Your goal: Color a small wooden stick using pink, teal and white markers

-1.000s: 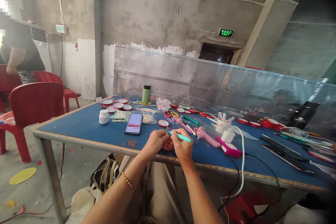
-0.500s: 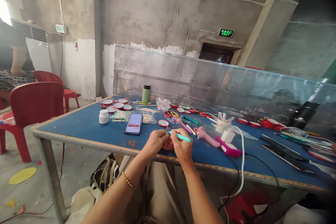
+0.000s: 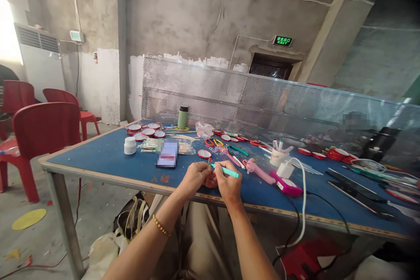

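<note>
At the near edge of the blue table (image 3: 98,164), my right hand (image 3: 229,183) is closed around a teal marker pen (image 3: 231,172), its tip pointing left. My left hand (image 3: 196,178), with a bead bracelet on the wrist, is closed right beside that tip. A bit of red shows at its fingertips, but what it pinches is too small and too covered to make out. Just beyond the hands lies a round red-rimmed disc (image 3: 204,154). A phone (image 3: 167,154) rests to the left of it, and a pink handheld tool (image 3: 259,170) to the right.
Left of the phone stands a white jar (image 3: 130,145); a green bottle (image 3: 183,118) is further back. Green-handled pliers (image 3: 239,150), a cup of pens (image 3: 278,156) and a magenta device (image 3: 287,184) with cables occupy the right. A perforated metal screen (image 3: 210,92) lines the back edge.
The person standing at the far left has gone from view, uncovering a red chair and the white cabinet. My hands and the marker pen have hardly moved.
</note>
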### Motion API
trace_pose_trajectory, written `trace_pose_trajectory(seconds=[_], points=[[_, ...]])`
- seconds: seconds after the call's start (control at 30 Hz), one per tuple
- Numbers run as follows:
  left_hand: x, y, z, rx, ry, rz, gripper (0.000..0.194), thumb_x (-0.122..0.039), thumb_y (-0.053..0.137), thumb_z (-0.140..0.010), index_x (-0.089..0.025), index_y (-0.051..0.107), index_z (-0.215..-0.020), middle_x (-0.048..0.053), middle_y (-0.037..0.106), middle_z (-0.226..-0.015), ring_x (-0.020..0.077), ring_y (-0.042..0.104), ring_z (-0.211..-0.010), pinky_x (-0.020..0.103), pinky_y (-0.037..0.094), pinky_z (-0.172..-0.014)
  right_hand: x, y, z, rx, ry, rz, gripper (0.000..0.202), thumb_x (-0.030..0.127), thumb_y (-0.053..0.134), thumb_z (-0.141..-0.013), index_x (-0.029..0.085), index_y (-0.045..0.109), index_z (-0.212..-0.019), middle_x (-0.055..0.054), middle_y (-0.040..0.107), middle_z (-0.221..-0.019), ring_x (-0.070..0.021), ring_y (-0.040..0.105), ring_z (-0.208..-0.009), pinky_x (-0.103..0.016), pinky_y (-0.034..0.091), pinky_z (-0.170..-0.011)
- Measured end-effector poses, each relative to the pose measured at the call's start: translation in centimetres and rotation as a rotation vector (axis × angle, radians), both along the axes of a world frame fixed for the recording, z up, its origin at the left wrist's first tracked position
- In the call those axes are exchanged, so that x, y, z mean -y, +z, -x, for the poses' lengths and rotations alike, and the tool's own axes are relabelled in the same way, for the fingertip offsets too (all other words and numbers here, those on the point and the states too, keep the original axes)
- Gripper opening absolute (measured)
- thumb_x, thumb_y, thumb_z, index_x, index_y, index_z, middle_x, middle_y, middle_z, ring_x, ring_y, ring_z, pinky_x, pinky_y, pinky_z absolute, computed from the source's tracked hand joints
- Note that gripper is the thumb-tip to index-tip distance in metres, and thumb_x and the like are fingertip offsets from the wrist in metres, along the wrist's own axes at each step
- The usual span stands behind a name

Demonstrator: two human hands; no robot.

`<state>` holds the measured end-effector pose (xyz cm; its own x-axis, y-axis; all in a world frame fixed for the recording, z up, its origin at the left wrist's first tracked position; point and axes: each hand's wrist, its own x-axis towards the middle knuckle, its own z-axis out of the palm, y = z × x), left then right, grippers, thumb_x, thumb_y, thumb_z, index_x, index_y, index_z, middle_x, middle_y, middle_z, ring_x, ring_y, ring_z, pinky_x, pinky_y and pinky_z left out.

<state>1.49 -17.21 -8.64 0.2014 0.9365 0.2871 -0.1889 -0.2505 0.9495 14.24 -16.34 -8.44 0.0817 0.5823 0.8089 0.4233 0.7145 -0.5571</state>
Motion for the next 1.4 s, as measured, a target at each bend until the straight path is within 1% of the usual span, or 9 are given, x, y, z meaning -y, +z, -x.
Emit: trace_pose_trajectory(seconds=[0.2, 0.37, 0.6, 1.0, 1.13, 1.4], points=[[0.08, 0.12, -0.05, 0.002, 0.000, -0.005, 0.034, -0.048, 0.063, -0.075, -0.017, 0.055, -0.066, 0.001, 0.063, -0.060, 0.0165, 0.063, -0.054, 0.029, 0.054, -0.057, 0.02, 0.08, 0.00, 0.024, 0.001, -0.013, 0.026, 0.034, 0.056, -0.089, 0.019, 0.057, -0.068, 0.002, 0.056, -0.057, -0.0113, 0.049, -0.051, -0.022, 0.042, -0.051], [0.14, 0.18, 0.01, -0.009, 0.005, -0.013, 0.034, -0.047, 0.062, -0.076, -0.016, 0.054, -0.066, 0.001, 0.063, -0.060, 0.0150, 0.061, -0.052, 0.028, 0.054, -0.056, 0.09, 0.13, 0.03, 0.034, 0.009, -0.037, 0.026, 0.033, 0.055, -0.090, 0.018, 0.057, -0.068, 0.002, 0.056, -0.058, -0.0106, 0.049, -0.052, -0.022, 0.042, -0.052], [0.18, 0.27, 0.06, -0.015, 0.006, -0.012, 0.034, -0.048, 0.062, -0.076, -0.016, 0.054, -0.065, 0.002, 0.065, -0.061, 0.0165, 0.064, -0.055, 0.029, 0.055, -0.057, 0.09, 0.19, 0.02, 0.047, 0.001, -0.056, 0.025, 0.032, 0.055, -0.089, 0.018, 0.057, -0.068, 0.003, 0.055, -0.057, -0.0104, 0.048, -0.051, -0.021, 0.041, -0.050], [0.03, 0.13, 0.01, -0.007, 0.002, -0.001, 0.033, -0.047, 0.063, -0.075, -0.016, 0.054, -0.066, 0.002, 0.064, -0.061, 0.0152, 0.062, -0.053, 0.029, 0.055, -0.057, -0.08, -0.09, -0.01, 0.005, 0.011, -0.010, 0.025, 0.033, 0.057, -0.089, 0.019, 0.057, -0.068, 0.002, 0.055, -0.057, -0.0111, 0.048, -0.051, -0.023, 0.042, -0.052], [0.17, 0.25, 0.01, -0.006, 0.001, -0.005, 0.034, -0.048, 0.062, -0.075, -0.016, 0.054, -0.065, 0.002, 0.064, -0.061, 0.0158, 0.063, -0.054, 0.028, 0.054, -0.056, -0.13, -0.09, -0.02, 0.018, 0.018, -0.018, 0.025, 0.033, 0.056, -0.089, 0.018, 0.057, -0.069, 0.003, 0.055, -0.057, -0.0107, 0.048, -0.051, -0.022, 0.041, -0.052], [0.11, 0.18, 0.00, -0.013, 0.013, -0.021, 0.031, -0.044, 0.061, -0.076, -0.016, 0.054, -0.064, 0.002, 0.063, -0.059, 0.0161, 0.064, -0.054, 0.027, 0.053, -0.055, -0.17, -0.01, -0.05, 0.047, -0.006, -0.040, 0.025, 0.032, 0.056, -0.089, 0.018, 0.057, -0.068, 0.002, 0.056, -0.058, -0.0107, 0.049, -0.051, -0.022, 0.041, -0.051]])
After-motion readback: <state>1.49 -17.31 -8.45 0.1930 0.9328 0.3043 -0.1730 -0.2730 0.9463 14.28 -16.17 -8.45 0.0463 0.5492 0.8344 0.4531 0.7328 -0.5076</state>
